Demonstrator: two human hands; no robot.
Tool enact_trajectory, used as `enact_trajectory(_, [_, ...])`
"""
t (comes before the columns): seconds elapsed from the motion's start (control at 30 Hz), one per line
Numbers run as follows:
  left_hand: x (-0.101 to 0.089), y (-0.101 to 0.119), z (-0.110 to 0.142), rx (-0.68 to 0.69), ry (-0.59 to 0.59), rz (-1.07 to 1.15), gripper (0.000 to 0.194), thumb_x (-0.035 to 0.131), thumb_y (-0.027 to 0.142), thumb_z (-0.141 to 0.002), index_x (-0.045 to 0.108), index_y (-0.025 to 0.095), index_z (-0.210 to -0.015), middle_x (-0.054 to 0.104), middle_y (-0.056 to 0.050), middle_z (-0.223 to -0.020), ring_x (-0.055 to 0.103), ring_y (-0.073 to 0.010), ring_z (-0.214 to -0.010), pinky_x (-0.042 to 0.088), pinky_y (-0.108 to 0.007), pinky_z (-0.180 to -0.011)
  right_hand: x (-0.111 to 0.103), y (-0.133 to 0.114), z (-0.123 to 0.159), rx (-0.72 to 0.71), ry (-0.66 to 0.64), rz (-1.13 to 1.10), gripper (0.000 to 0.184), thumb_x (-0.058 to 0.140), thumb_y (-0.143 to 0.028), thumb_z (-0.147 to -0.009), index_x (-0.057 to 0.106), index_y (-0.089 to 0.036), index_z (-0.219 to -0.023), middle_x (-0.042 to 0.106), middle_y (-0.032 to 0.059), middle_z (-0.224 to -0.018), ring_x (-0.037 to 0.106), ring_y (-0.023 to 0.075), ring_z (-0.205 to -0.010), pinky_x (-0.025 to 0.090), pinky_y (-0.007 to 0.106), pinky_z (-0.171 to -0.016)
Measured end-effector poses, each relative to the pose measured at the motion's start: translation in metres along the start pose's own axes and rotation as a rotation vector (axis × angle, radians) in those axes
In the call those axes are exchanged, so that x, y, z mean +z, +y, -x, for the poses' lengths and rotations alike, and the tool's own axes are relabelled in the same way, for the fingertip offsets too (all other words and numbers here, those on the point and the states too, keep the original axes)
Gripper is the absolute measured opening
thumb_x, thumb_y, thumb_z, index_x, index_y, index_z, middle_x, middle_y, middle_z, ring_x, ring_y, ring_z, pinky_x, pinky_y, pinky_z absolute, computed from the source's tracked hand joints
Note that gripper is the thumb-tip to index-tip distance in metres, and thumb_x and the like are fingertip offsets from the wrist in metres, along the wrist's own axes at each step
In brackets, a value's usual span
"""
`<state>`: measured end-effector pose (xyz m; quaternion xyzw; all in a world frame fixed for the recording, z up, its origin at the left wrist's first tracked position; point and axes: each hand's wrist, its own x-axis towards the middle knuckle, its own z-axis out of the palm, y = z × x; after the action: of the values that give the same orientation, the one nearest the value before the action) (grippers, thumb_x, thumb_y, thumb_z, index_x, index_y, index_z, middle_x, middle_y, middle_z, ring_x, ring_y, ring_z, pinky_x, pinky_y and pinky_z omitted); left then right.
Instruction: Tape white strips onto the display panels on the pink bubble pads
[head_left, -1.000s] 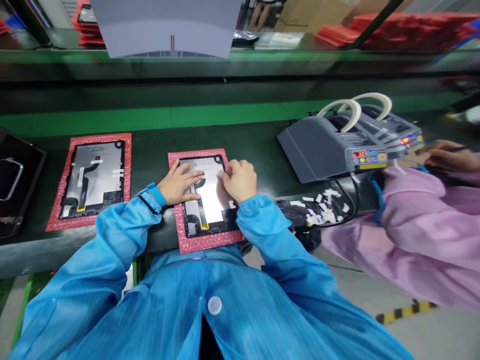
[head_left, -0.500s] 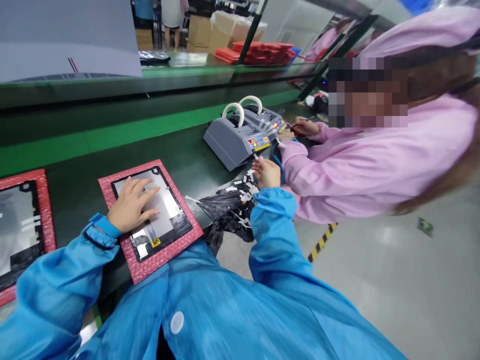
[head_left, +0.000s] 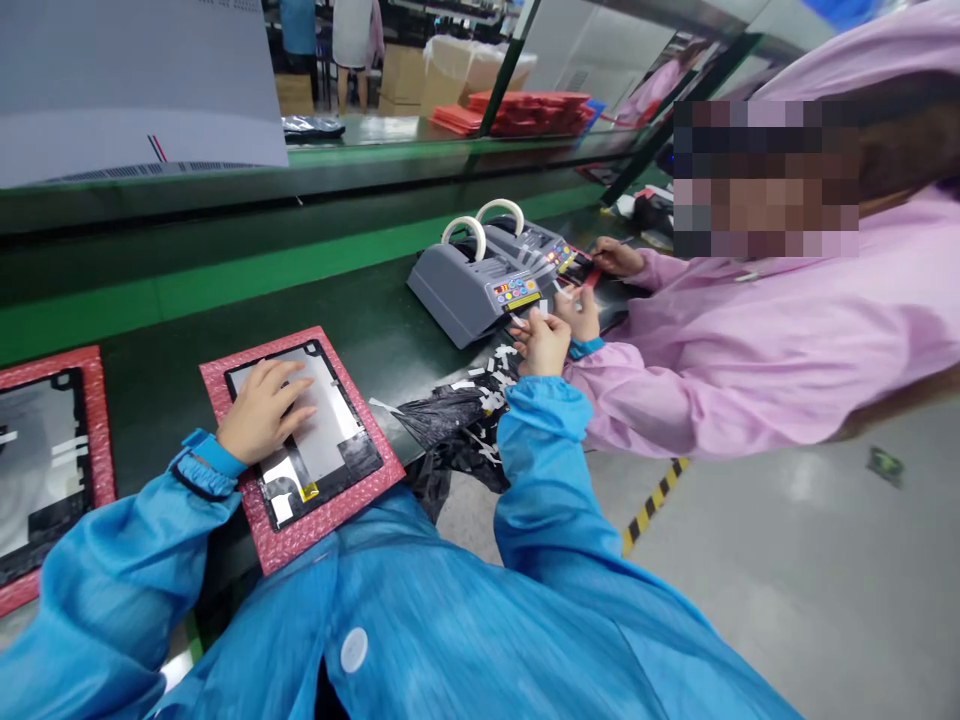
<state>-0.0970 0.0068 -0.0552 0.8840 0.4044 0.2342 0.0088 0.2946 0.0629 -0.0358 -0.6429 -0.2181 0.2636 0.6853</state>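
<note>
My left hand [head_left: 262, 410] lies flat, fingers spread, on a silver tablet back panel [head_left: 334, 430]. The panel rests on a red bubble mat [head_left: 225, 380] at the near edge of the dark belt. My right hand [head_left: 541, 345] reaches right to the front of a grey tape dispenser [head_left: 465, 285]. Its fingertips pinch a small white tape strip [head_left: 542, 308] at the outlet. A co-worker's hand [head_left: 581, 308] in a pink sleeve is right beside mine, almost touching it.
White tape scraps lie on a black bag [head_left: 450, 410] between the mat and the dispenser. A second red mat [head_left: 52, 358] with a panel sits at far left. The co-worker [head_left: 750, 340] fills the right side. A green rail [head_left: 225, 275] runs behind the belt.
My right hand left the panel and went right to the dispenser, now closing on a strip. My view swung right. My left hand stayed on the panel.
</note>
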Motion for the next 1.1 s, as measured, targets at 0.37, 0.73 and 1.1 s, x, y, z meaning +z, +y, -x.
enact_trajectory(0.37, [0.003,0.008,-0.006,-0.066,-0.014,0.146,0.031,0.046,0.041,-0.088,0.064,0.02,-0.103,0.06,-0.012,-0.117,0.049,-0.0277,-0.11,0.038,-0.049,-0.099,0.0,0.007,0.007,-0.209,0.069,0.101,0.045,0.062,-0.013,-0.065,0.027,-0.024,-0.091,0.051,-0.0082,-0.067,0.058,0.0101,-0.063,0.044,0.022,-0.061])
enact_trajectory(0.73, [-0.003,0.062,-0.039,-0.239,-0.041,0.529,0.028,0.054,0.043,-0.085,0.063,0.017,-0.082,0.066,-0.004,-0.079,0.059,-0.0163,-0.079,0.045,-0.032,-0.08,0.029,0.007,0.16,-0.209,-1.093,0.165,0.053,0.069,-0.041,-0.072,0.03,-0.028,-0.106,0.054,-0.0047,-0.075,0.058,0.0121,-0.061,0.049,0.03,-0.062])
enact_trajectory(1.1, [0.006,0.056,-0.024,-0.562,-0.039,0.678,0.019,0.058,0.031,-0.079,0.059,0.016,-0.068,0.061,0.001,-0.066,0.052,-0.0111,-0.062,0.041,-0.023,-0.061,0.04,0.02,0.157,-0.103,-1.114,0.162,0.054,0.071,-0.043,-0.07,0.029,-0.027,-0.102,0.059,-0.0043,-0.076,0.06,0.0129,-0.067,0.049,0.029,-0.065])
